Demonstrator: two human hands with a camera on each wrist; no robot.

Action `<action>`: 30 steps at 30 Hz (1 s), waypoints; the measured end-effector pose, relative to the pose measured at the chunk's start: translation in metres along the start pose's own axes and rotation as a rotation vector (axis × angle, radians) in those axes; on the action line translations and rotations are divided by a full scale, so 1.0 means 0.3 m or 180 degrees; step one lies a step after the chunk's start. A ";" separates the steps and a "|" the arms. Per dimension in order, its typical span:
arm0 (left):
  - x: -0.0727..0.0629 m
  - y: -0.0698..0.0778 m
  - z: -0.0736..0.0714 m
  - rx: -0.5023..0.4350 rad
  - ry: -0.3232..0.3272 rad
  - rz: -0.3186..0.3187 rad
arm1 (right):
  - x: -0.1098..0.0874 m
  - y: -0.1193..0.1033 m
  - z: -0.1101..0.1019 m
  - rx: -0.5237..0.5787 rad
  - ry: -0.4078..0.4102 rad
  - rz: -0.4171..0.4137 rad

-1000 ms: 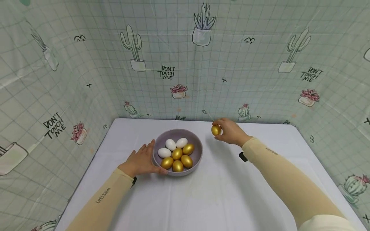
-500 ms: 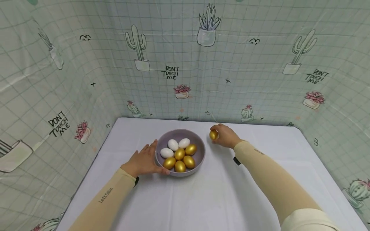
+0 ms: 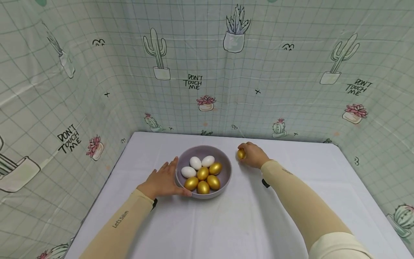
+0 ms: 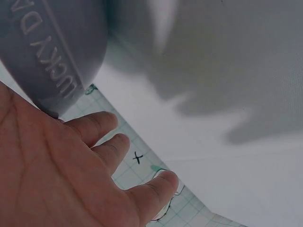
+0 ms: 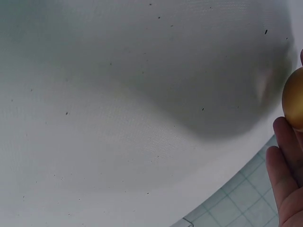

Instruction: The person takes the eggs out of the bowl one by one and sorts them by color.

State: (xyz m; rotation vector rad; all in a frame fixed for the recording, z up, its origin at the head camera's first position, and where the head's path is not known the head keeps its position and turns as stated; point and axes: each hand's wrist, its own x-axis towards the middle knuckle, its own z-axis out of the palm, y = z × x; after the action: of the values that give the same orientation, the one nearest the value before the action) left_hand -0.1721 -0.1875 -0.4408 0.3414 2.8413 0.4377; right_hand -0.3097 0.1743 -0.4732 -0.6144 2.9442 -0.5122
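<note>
A mauve bowl (image 3: 225,176) stands on the table, holding three white eggs (image 3: 195,163) toward its back left and several golden eggs (image 3: 202,173) at the front and right. Against the bowl's left side rests my left hand (image 3: 161,181), its thumb at the front rim. The left wrist view shows those fingers (image 4: 113,151) stretched out and spread, beside raised lettering on the bowl's wall (image 4: 57,56). Right of the bowl, my right hand (image 3: 254,155) pinches another golden egg (image 3: 240,154) between thumb and fingers, low over the table. In the right wrist view that egg (image 5: 294,99) is cut off by the edge.
A white cloth covers the table (image 3: 223,226). Behind it and along both sides hangs a checked curtain (image 3: 207,64) printed with cacti and lettering. The table's back edge (image 3: 291,141) runs just beyond my right hand.
My right hand has come down and nearer to the bowl with the golden egg. The left hand keeps its place at the bowl, and the whole view shifts slightly.
</note>
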 end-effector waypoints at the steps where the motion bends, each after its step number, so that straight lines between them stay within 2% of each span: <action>1: 0.000 0.000 0.000 -0.0002 0.0006 0.0003 | 0.001 0.000 0.001 0.0005 -0.0005 0.0019; 19: 0.002 -0.002 0.005 -0.0007 -0.0019 -0.0027 | 0.000 0.013 0.009 -0.0081 -0.0036 0.0086; 30: -0.004 0.005 -0.002 -0.0057 0.0000 0.0001 | -0.028 0.010 -0.055 -0.0087 -0.0053 -0.0023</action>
State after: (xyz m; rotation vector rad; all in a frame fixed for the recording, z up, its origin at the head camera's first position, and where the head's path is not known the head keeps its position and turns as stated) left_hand -0.1707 -0.1867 -0.4395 0.3384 2.8355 0.4627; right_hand -0.3057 0.1854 -0.4585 -0.6295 2.9390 -0.4657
